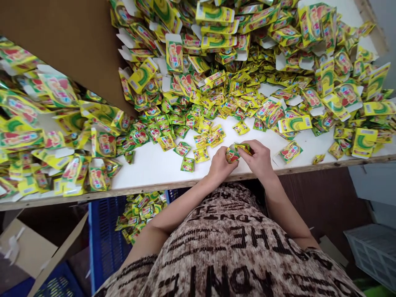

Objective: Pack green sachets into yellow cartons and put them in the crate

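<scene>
Close to the table's front edge, my left hand [220, 167] is closed around a small yellow-green printed candy box [232, 155]. My right hand [257, 160] pinches a small green and yellow candy packet [243, 147] right at the box's upper end. Whether the packet is partly inside the box cannot be made out, since my fingers cover the meeting point. Loose green packets [187, 164] and yellow packets [201, 154] lie on the white tabletop [154, 165] left of my hands. To the right of my right hand lies another small box [290, 152].
Heaped small boxes [216, 29] and packets cover the back of the table. A brown cardboard panel [71, 41] stands at the left, with more boxes [21, 136] before it. Below the edge are a blue crate [105, 247] holding packets and a pale crate [371, 247].
</scene>
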The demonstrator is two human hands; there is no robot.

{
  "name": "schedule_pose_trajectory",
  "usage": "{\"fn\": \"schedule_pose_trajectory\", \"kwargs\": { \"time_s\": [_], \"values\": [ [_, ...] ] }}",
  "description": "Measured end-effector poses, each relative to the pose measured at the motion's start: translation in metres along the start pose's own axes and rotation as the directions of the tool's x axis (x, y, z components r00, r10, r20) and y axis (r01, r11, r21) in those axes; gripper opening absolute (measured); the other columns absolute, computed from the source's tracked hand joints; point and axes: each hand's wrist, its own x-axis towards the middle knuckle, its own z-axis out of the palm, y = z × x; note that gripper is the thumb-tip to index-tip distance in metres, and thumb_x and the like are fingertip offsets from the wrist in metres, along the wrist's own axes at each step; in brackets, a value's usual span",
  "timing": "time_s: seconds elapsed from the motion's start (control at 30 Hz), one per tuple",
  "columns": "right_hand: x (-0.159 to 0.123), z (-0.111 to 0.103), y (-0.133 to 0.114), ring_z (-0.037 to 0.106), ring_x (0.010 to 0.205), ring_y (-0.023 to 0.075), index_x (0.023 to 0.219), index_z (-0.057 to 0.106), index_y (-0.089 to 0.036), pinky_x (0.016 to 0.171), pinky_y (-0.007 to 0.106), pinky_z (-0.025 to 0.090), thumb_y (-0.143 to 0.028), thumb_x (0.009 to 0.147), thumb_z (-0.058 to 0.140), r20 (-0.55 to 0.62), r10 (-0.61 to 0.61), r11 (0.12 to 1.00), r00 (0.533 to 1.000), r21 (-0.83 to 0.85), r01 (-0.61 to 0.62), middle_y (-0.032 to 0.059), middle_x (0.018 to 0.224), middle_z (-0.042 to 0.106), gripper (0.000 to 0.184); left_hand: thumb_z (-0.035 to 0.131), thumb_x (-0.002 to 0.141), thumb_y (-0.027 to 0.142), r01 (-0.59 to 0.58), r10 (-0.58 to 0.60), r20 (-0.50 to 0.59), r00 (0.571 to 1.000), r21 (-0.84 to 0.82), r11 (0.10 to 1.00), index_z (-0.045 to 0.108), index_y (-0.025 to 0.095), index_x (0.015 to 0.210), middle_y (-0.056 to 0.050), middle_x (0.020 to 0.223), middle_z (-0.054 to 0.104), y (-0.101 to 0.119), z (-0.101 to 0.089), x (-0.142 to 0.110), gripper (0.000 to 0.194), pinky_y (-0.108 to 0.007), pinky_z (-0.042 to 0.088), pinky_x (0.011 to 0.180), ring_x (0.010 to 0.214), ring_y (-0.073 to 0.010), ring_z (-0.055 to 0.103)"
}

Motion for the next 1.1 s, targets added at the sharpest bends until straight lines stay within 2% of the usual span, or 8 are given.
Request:
{"fn": "schedule_pose_trajectory", "kwargs": {
  "time_s": [0.17, 0.3, 0.47, 0.7, 0.8, 0.9, 1.0, 1.1],
  "values": [
    [0.016, -0.018, -0.016, 0.062, 0.081, 0.0188, 0.092, 0.073, -0.02, 0.077, 0.031, 0.046, -0.019, 0.084, 0.062, 0.427, -0.02, 0.989, 0.904, -0.122, 0.08, 0.0045, 0.087, 0.065, 0.014, 0.077, 0.067, 0.034, 0.024, -0.02, 0.054, 0.998, -0.068, 0.997, 0.051, 0.02, 0.096, 0.001, 0.083, 0.058, -0.004, -0.004, -0.011, 0.041, -0.028, 0.041, 0.068, 0.075, -0.0162, 0.053],
    [0.025, -0.027, -0.029, 0.062, 0.091, 0.0203, 0.107, 0.069, -0.019, 0.082, 0.031, 0.044, -0.016, 0.086, 0.058, 0.592, -0.118, 0.973, 0.798, -0.091, 0.211, 0.0069, 0.099, 0.066, 0.024, 0.078, 0.069, 0.043, 0.082, -0.011, 0.188, 0.982, -0.378, 0.922, 0.056, 0.019, 0.094, 0.004, 0.073, 0.057, -0.015, -0.019, -0.01, 0.041, -0.024, 0.038, 0.062, 0.066, -0.0124, 0.051],
    [0.025, -0.016, -0.035, 0.062, 0.082, 0.0196, 0.098, 0.069, -0.019, 0.075, 0.03, 0.044, -0.016, 0.085, 0.062, 0.489, -0.098, 0.981, 0.867, -0.096, 0.166, 0.0043, 0.088, 0.068, 0.015, 0.079, 0.069, 0.042, 0.201, 0.083, 0.35, 0.933, -0.698, 0.687, 0.065, 0.014, 0.096, -0.002, 0.084, 0.066, -0.03, -0.034, -0.008, 0.042, -0.026, 0.044, 0.074, 0.079, -0.0155, 0.059],
    [0.021, 0.007, -0.035, 0.057, 0.083, 0.0196, 0.093, 0.069, -0.021, 0.076, 0.032, 0.045, -0.016, 0.085, 0.063, 0.42, -0.229, 0.954, 0.878, -0.081, 0.288, 0.0042, 0.087, 0.061, 0.012, 0.082, 0.066, 0.04, 0.217, 0.023, 0.289, 0.957, -0.767, 0.604, 0.066, 0.015, 0.091, 0.0, 0.081, 0.065, -0.034, -0.029, -0.014, 0.039, -0.026, 0.044, 0.073, 0.074, -0.0134, 0.057],
    [0.017, 0.016, -0.032, 0.054, 0.097, 0.0243, 0.084, 0.071, -0.024, 0.087, 0.04, 0.045, -0.022, 0.085, 0.066, 0.274, -0.282, 0.944, 0.919, -0.092, 0.317, 0.0061, 0.095, 0.065, 0.005, 0.082, 0.065, 0.044, 0.223, -0.017, 0.264, 0.964, -0.776, 0.59, 0.066, 0.014, 0.088, 0.001, 0.078, 0.065, -0.034, -0.029, -0.015, 0.04, -0.026, 0.044, 0.072, 0.072, -0.0132, 0.056],
    [0.009, 0.023, -0.027, 0.049, 0.112, 0.0277, 0.077, 0.074, -0.024, 0.098, 0.048, 0.042, -0.028, 0.086, 0.067, 0.298, -0.309, 0.939, 0.903, -0.055, 0.339, 0.0076, 0.112, 0.065, 0.011, 0.082, 0.065, 0.043, 0.171, -0.024, 0.197, 0.98, -0.779, 0.603, 0.067, 0.014, 0.085, 0.001, 0.078, 0.064, -0.035, -0.031, -0.017, 0.038, -0.025, 0.045, 0.073, 0.075, -0.0134, 0.056],
    [-0.001, 0.022, -0.022, 0.051, 0.115, 0.0269, 0.086, 0.075, -0.025, 0.101, 0.048, 0.042, -0.031, 0.086, 0.067, 0.329, -0.277, 0.961, 0.903, 0.072, 0.269, 0.0082, 0.116, 0.064, 0.01, 0.083, 0.065, 0.042, 0.145, -0.026, 0.165, 0.986, -0.77, 0.622, 0.069, 0.015, 0.087, 0.0, 0.082, 0.067, -0.035, -0.033, -0.019, 0.037, -0.025, 0.046, 0.077, 0.081, -0.0145, 0.059],
    [-0.01, 0.018, -0.016, 0.058, 0.107, 0.0224, 0.1, 0.073, -0.025, 0.092, 0.041, 0.048, -0.035, 0.089, 0.063, 0.139, -0.059, 0.974, 0.988, 0.225, 0.027, 0.007, 0.113, 0.065, 0.017, 0.076, 0.073, 0.048, 0.186, -0.045, 0.195, 0.98, -0.802, 0.567, 0.071, 0.017, 0.096, -0.003, 0.096, 0.072, -0.032, -0.037, -0.023, 0.039, -0.03, 0.048, 0.088, 0.093, -0.0184, 0.062]
  ]
}}
